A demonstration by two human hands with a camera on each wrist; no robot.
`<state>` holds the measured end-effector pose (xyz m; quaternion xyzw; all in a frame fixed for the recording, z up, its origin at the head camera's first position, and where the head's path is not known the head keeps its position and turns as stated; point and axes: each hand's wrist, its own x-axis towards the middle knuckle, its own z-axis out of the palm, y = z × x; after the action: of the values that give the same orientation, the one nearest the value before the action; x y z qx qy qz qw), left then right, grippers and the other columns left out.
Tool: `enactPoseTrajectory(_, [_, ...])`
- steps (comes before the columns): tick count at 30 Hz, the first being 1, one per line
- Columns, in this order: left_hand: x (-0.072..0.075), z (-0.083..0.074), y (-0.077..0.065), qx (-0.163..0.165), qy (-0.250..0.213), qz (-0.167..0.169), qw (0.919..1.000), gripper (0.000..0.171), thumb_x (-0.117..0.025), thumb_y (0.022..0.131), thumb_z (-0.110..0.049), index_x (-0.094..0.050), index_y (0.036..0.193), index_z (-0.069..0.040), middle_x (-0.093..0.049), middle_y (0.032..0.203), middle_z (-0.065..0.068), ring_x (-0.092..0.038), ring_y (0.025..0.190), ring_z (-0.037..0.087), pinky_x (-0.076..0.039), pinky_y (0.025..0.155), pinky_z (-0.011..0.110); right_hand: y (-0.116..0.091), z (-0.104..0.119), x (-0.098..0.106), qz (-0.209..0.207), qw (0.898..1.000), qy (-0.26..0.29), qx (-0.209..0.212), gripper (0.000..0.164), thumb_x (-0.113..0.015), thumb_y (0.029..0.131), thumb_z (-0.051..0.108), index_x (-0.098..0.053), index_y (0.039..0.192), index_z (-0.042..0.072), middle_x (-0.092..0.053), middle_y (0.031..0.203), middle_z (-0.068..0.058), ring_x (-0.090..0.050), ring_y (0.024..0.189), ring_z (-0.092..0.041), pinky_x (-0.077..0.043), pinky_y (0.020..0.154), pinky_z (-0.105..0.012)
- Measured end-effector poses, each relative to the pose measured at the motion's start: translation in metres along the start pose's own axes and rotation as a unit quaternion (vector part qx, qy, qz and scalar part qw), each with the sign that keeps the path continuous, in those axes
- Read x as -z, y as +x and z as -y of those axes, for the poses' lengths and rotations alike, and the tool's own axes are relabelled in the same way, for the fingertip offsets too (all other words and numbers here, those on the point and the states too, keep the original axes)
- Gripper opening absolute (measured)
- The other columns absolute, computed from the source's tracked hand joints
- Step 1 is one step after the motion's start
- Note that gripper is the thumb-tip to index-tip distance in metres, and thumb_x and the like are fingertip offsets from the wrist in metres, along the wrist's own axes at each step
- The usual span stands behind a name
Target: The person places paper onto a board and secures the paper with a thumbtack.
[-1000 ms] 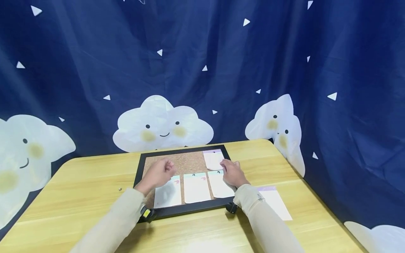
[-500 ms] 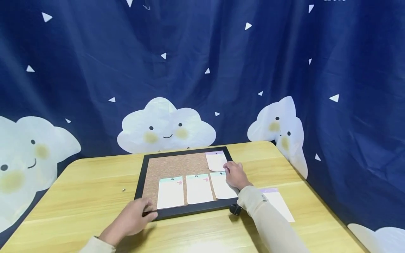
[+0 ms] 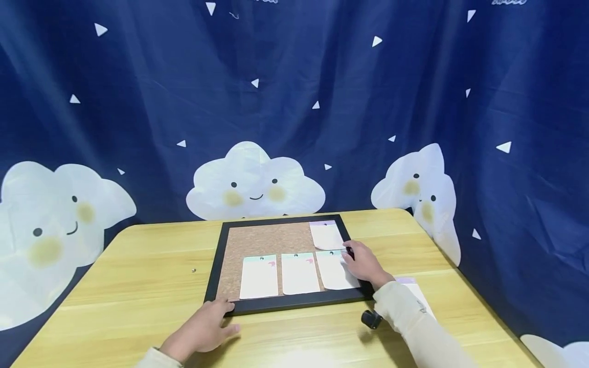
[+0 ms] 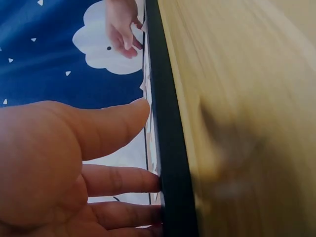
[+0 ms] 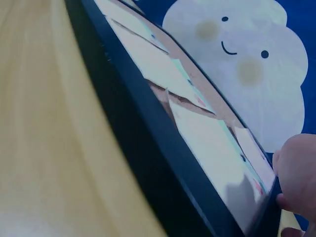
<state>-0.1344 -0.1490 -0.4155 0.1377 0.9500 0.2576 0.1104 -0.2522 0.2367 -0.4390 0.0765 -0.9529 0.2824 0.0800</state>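
Note:
A black-framed corkboard [image 3: 271, 238] lies flat on the table. Three white notes with teal tops are pinned along its lower half: a left note [image 3: 259, 278], a middle note [image 3: 300, 275] and a right note [image 3: 338, 273]. Above the right one is pinned a purple-topped note [image 3: 326, 237]. At the lower left corner, my left hand [image 3: 202, 327] has its fingertips against the black frame [image 4: 170, 113], thumb spread and fingers straight. My right hand [image 3: 365, 263] is at the frame's right side, holding no note; its fingers look loosely bent, and some are hidden.
A small metallic pushpin [image 3: 194, 270] lies on the table left of the board. To the right, a loose purple-topped sheet [image 3: 420, 294] is partly under the right sleeve [image 3: 414, 317]. A blue curtain [image 3: 276, 102] with clouds hangs behind the table [image 3: 152, 266].
My left hand has come down from above the board to its lower left corner. My right hand has shifted from over the right-hand notes to the frame's right edge. The view has turned slightly.

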Motion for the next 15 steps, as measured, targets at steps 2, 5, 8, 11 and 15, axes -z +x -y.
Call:
enactPoseTrajectory(2, [-0.001, -0.001, -0.001, 0.000, 0.000, -0.002, 1.0000, 0.054, -0.076, 0.084, -0.026, -0.060, 0.120, 0.011, -0.047, 0.133, 0.035, -0.041, 0.124, 0.054, -0.034, 0.100, 0.065, -0.006, -0.003, 0.005, -0.004, 1.000, 0.004, 0.010, 0.038, -0.059, 0.096, 0.013, -0.054, 0.129, -0.006, -0.054, 0.129, -0.025, -0.056, 0.116, -0.038, -0.043, 0.099, -0.051])
enactPoseTrajectory(5, [-0.002, -0.001, -0.002, 0.003, 0.004, -0.003, 1.0000, 0.055, -0.076, 0.084, -0.027, -0.060, 0.121, 0.010, -0.046, 0.134, 0.036, -0.040, 0.125, 0.054, -0.034, 0.100, 0.065, -0.017, -0.007, 0.013, -0.012, 1.000, 0.003, 0.024, 0.042, -0.062, 0.094, 0.012, -0.052, 0.130, -0.008, -0.054, 0.128, -0.026, -0.060, 0.109, -0.038, -0.047, 0.094, -0.051])
enactPoseTrajectory(8, [-0.002, -0.002, -0.001, 0.004, 0.008, -0.002, 1.0000, 0.056, -0.077, 0.083, -0.028, -0.060, 0.122, 0.009, -0.045, 0.135, 0.036, -0.040, 0.125, 0.054, -0.034, 0.100, 0.065, -0.029, -0.012, 0.023, -0.011, 1.000, -0.006, 0.008, 0.047, -0.063, 0.093, 0.013, -0.049, 0.132, -0.010, -0.052, 0.129, -0.028, -0.056, 0.112, -0.042, -0.045, 0.095, -0.054])
enactPoseTrajectory(11, [-0.001, -0.001, -0.002, 0.003, 0.009, 0.002, 1.0000, 0.056, -0.077, 0.083, -0.027, -0.060, 0.122, 0.008, -0.045, 0.136, 0.035, -0.039, 0.126, 0.053, -0.033, 0.101, 0.065, -0.044, -0.017, 0.035, -0.005, 0.998, -0.045, -0.033, 0.052, -0.064, 0.092, 0.017, -0.047, 0.131, -0.013, -0.051, 0.126, -0.032, -0.051, 0.113, -0.049, -0.044, 0.093, -0.058])
enactPoseTrajectory(15, [0.000, 0.000, -0.003, 0.000, 0.012, 0.007, 0.9999, 0.054, -0.078, 0.082, -0.026, -0.060, 0.121, 0.008, -0.047, 0.134, 0.034, -0.040, 0.126, 0.053, -0.033, 0.102, 0.064, -0.065, -0.023, 0.051, 0.016, 0.987, -0.118, -0.109, 0.059, -0.067, 0.089, 0.031, -0.048, 0.119, -0.016, -0.053, 0.108, -0.036, -0.052, 0.099, -0.055, -0.045, 0.081, -0.063])
